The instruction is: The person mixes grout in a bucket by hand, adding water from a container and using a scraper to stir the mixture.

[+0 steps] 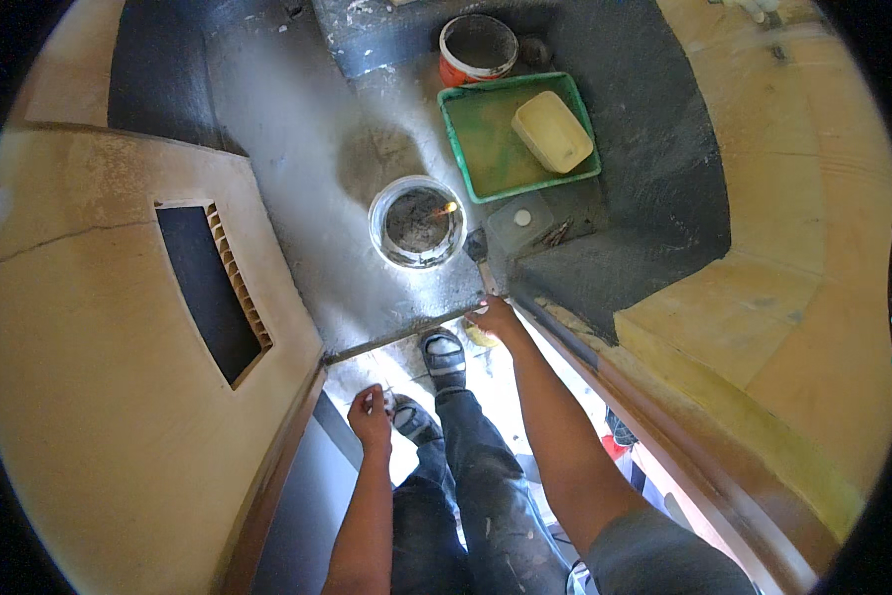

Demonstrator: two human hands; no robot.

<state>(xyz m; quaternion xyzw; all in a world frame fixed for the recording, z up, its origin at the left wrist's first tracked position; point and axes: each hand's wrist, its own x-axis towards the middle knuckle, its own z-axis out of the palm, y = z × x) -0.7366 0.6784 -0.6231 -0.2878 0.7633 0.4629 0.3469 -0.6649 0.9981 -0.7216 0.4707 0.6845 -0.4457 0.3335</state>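
My right hand [496,317] grips a paintbrush [484,270] by its handle, at the doorway's edge. The dark, coated brush head points away from me, just above the grey floor. A white bucket [375,241] stands left of the brush, with dark grey slurry [413,226] inside. From the slurry sticks a thin tool with a bright orange-yellow end [450,208]. My left hand [370,418] hangs low near my left sandal, its fingers curled closed; whether they hold anything is hidden.
Beyond the bucket lies a green tray [453,129] with a cream tub [553,132] in it. A red-and-white bucket [453,69] stands behind. A clear lid [518,226] lies below the tray. Left, a door [109,288] has a cut-out; right are dark-coated lower walls [654,169].
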